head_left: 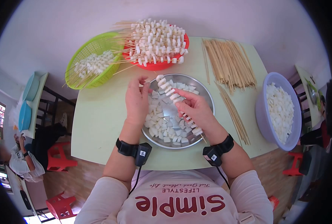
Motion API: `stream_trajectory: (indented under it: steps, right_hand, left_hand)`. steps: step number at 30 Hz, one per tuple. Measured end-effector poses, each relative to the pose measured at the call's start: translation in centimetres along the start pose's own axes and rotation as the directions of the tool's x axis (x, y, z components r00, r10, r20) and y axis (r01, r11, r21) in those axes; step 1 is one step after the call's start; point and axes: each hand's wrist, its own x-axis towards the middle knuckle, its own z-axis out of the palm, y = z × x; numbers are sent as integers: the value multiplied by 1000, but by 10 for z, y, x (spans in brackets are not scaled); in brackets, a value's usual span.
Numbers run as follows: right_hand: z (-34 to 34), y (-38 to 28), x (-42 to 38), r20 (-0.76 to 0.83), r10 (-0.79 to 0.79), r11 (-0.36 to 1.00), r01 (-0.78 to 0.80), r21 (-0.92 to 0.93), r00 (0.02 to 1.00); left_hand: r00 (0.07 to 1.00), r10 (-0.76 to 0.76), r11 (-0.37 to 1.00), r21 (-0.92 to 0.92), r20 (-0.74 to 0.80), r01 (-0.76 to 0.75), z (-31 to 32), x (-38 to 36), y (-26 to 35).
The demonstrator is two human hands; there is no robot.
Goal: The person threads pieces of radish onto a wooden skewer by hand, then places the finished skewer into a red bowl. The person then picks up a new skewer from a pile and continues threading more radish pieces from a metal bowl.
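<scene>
My right hand [196,109] grips a skewer threaded with white pieces [164,85], held slantwise over a round metal tray [211,98]. Its lower end runs beneath my palm, with more white pieces [197,131] near the bare stick end. Just left of the skewer's upper tip is my left hand [137,99], fingers bent, thumb and fingertips a little apart and nothing visible between them. Loose white chunks [159,123] are spread across the tray below both hands.
Behind the tray stand a red basin [154,67] piled with filled skewers and a green basket [74,56] holding more. Bare sticks [229,61] lie at right, beside a lavender tub [262,108] of white chunks. A person [25,160] sits far left near red stools [59,156].
</scene>
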Motion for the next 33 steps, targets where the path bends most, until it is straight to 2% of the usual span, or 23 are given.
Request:
stream_trajectory:
  steps: [1, 3, 6, 9, 12, 16, 18, 25, 33]
  right_hand:
    - [1, -2, -1, 2, 8, 999, -8, -36, 1000]
    - [3, -4, -3, 11, 17, 997, -16, -73, 1000]
    - [4, -5, -4, 16, 22, 991, -20, -130, 1000]
    - [4, -4, -5, 33, 1, 988, 4, -152, 999]
    - [4, -4, -5, 38, 3, 987, 3, -162, 999]
    - [5, 1, -4, 70, -12, 985, 24, -169, 997]
    - [5, 2, -3, 80, -21, 986, 34, -163, 997]
    - [5, 4, -3, 83, -23, 985, 37, -167, 996]
    - [5, 3, -3, 76, -29, 983, 42, -177, 997]
  left_hand:
    - [1000, -3, 1000, 1, -4, 3, 0, 1, -2]
    - [998, 62, 985, -160, -29, -66, 0, 2, -8]
    - [989, 121, 982, -133, -83, -132, 1, 4, -16]
    - [988, 89, 983, -147, -126, -108, 2, 5, -13]
    - [990, 58, 969, -233, -126, -87, 2, 7, -18]
    - [996, 13, 973, -230, -93, -34, -1, 5, -14]
    - [997, -25, 928, -372, -75, -5, 0, 5, -12]
    - [999, -23, 943, -331, -28, 13, -2, 4, -8]
    - [992, 33, 932, -355, -119, -73, 1, 6, -13]
